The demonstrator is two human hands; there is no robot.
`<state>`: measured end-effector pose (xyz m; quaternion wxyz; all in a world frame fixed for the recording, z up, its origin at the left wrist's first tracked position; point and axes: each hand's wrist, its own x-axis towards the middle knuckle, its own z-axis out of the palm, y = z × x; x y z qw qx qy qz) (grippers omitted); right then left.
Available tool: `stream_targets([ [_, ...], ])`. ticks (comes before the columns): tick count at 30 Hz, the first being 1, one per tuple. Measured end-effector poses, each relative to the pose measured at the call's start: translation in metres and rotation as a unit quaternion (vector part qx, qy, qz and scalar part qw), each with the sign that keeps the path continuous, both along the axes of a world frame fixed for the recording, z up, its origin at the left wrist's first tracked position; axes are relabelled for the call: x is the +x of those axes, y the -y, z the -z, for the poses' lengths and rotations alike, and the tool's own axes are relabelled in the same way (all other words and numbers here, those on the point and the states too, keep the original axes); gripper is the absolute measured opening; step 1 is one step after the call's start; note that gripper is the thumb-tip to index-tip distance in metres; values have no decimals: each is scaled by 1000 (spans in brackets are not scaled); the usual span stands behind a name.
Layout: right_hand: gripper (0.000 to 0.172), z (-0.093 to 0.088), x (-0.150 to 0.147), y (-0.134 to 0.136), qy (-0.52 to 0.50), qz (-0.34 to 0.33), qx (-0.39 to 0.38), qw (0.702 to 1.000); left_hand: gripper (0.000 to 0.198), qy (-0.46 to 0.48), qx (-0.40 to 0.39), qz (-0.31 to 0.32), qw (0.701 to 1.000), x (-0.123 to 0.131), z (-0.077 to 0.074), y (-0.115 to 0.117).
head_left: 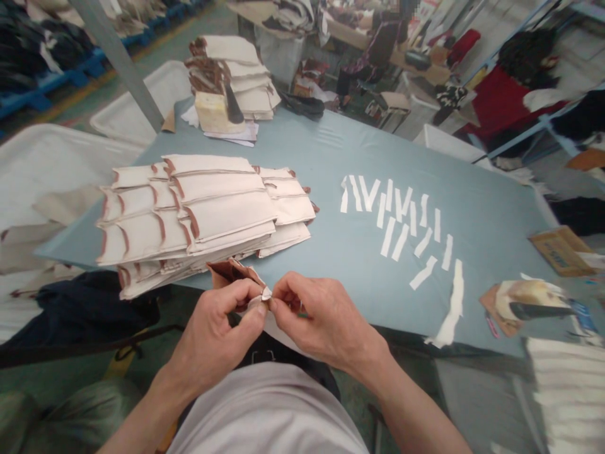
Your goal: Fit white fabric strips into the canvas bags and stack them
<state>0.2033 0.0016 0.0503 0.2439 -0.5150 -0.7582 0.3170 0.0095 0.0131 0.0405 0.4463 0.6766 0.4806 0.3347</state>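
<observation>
Brown-and-pale fabric piece (231, 271) in hand; apparently part-worked.
Left hand (221, 323) and right hand (321, 315) pinch its edge at seven o'clock of the table (326, 252); from there, stacked pieces (231, 217) lie at eleven; loose white strips (388, 237) at two, apparently unused; whether the stacked pieces are finished, cannot tell.

The piece (232, 272) I hold: reddish brown and cream. Stacked pieces (227, 211) before me: cream, edges banded reddish brown. Tabletop (331, 252): plain dusty blue. Strips (388, 236): plain white. My shirt (269, 410): plain pale grey. Bunched cloth (89, 309), my left: dark navy. Carton (562, 250), my right: tan.
</observation>
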Motion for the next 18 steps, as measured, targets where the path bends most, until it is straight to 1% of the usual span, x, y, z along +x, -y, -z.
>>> stream_targets([
  [3, 10, 1, 2, 1, 38, -27, 57, 997, 23, -11, 18, -4, 1000, 0, 1, 3],
  [6, 21, 1, 7, -1, 113, -71, 127, 983, 23, -41, 53, 7, 998, 0, 1, 4],
  [8, 26, 1, 8, -1, 133, -83, 145, 977, 23, -54, 75, 16, 996, 0, -1, 4],
  [9, 25, 0, 8, -1, 124, -81, 140, 979, 23, -53, 79, 19, 995, 1, -1, 4],
  [11, 18, 0, 5, 0, 76, -58, 98, 991, 24, -39, 73, 16, 996, 1, -1, 5],
  [13, 13, 0, -1, 3, 15, -13, 32, 999, 24, -22, 55, 5, 998, 1, 0, 6],
  [16, 13, 1, -12, 6, -47, 65, -58, 995, 24, 9, 24, -3, 1000, -1, 2, 8],
  [18, 14, 0, -18, 7, -78, 96, -107, 987, 24, 37, 4, -5, 999, -2, 4, 9],
])
